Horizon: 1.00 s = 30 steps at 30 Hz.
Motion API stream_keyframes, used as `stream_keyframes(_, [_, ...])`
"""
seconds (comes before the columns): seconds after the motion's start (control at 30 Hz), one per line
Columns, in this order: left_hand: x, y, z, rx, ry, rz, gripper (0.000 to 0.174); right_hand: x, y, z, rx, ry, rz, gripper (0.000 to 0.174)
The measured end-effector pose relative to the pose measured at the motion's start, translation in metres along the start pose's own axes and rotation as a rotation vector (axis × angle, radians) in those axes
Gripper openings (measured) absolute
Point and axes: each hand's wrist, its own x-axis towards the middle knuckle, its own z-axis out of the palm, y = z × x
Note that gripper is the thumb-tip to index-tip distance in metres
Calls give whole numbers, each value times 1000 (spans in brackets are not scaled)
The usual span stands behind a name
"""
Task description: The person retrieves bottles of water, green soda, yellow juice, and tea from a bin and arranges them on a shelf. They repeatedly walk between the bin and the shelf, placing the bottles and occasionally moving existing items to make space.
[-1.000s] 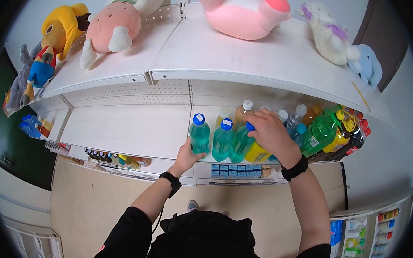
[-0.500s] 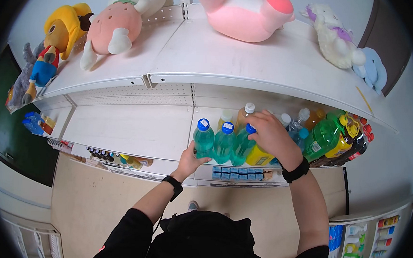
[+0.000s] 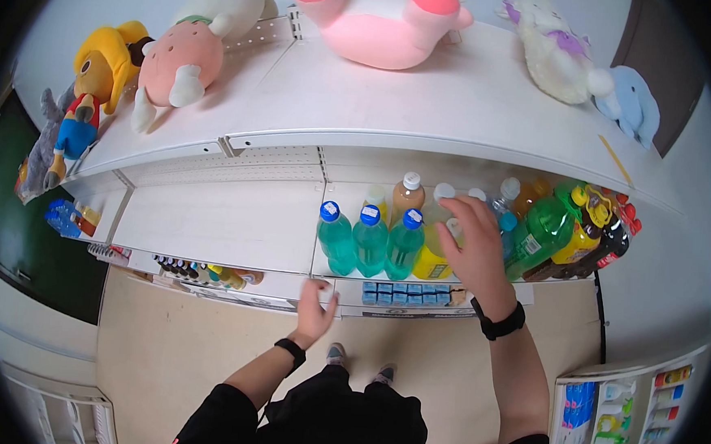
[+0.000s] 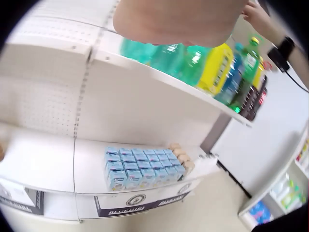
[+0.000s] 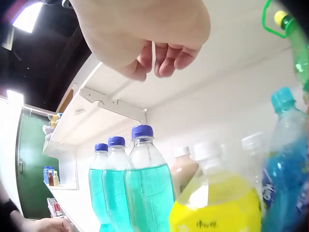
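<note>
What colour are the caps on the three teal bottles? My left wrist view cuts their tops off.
Observer: Blue. In the head view, each of the three teal bottles has a blue cap.
Operator: Is the right grip touching any of them?
Observer: No. The right wrist view shows a clear gap between its fingers and the nearest blue cap below.

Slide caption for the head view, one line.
Both hands empty near three teal bottles on a shelf, plush toys above.
</note>
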Motion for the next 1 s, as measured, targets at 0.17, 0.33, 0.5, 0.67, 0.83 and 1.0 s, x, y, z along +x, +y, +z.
stream_keyframes(0.17, [-10, 54, 31, 46, -627, 476, 55, -85, -9, -12, 32, 164, 241, 22])
stream_keyframes(0.33, [-5, 63, 70, 49, -631, 509, 65, -229, -24, -31, -169, -62, 644, 25])
stream_keyframes(0.5, [-25, 54, 70, 32, -662, 456, 56, -451, -88, -67, -278, -26, 1222, 26])
stream_keyframes(0.67, [-132, 62, 95, -126, -1059, 687, 44, -820, -241, -71, -475, -134, 1717, 25])
stream_keyframes(0.83, [-260, 128, 110, 43, -1510, 755, 43, -899, -422, -80, -339, -231, 2131, 27])
stream_keyframes(1.0, [-434, 191, 118, 145, -1787, 897, 39, -986, -543, -97, -300, 163, 2305, 48])
